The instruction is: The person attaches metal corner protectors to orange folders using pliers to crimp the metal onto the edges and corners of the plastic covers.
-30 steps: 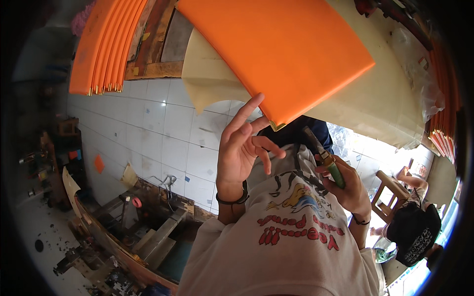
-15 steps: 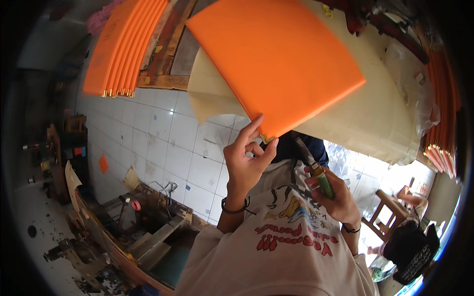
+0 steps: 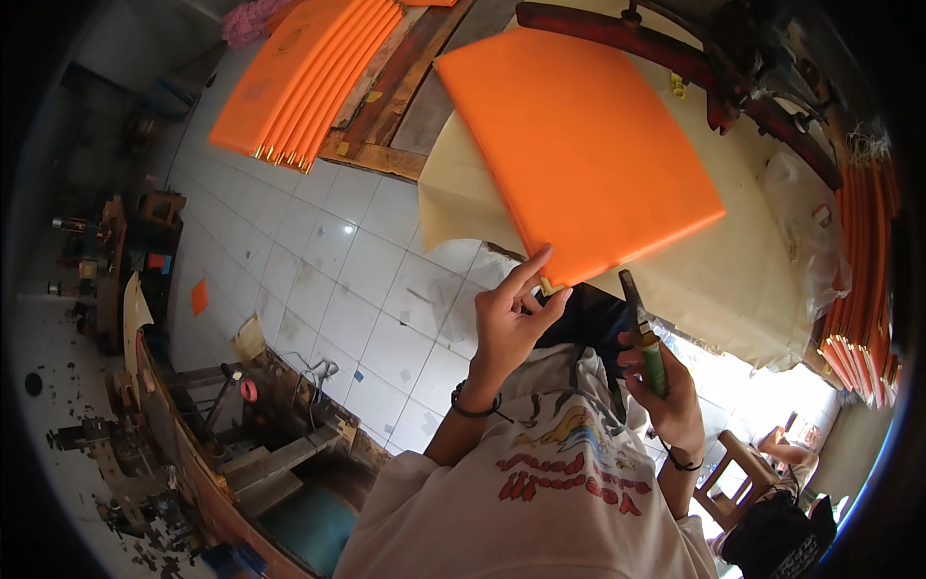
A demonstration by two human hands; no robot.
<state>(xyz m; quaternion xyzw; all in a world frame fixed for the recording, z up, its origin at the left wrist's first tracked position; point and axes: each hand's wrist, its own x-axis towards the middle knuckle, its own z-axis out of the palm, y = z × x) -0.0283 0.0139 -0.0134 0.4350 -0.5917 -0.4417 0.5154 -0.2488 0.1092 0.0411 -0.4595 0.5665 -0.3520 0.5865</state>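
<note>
A flat orange folder (image 3: 588, 145) lies tilted over the beige sheet, one corner pointing toward me. On that corner sits a small gold-coloured metal corner piece (image 3: 551, 287). My left hand (image 3: 511, 314) grips the corner, index finger along the folder's edge and thumb by the metal piece. To the right, my right hand (image 3: 667, 396) is closed round a slim tool (image 3: 652, 362) with a green and yellowish handle and a dark metal end pointing up. Its exact kind is hard to make out. The tool's tip is apart from the folder.
A stack of orange folders (image 3: 309, 77) with gold corners lies at the upper left. More orange folders (image 3: 858, 270) stand at the right beside clear plastic. Beige sheeting (image 3: 743, 280) covers the table. A dark red metal frame (image 3: 617, 27) crosses the top. Another person (image 3: 786, 521) is at the lower right.
The whole view has shifted, so the folder and both hands appear farther right and a little lower. The tool points more upright. Both hands keep their holds.
</note>
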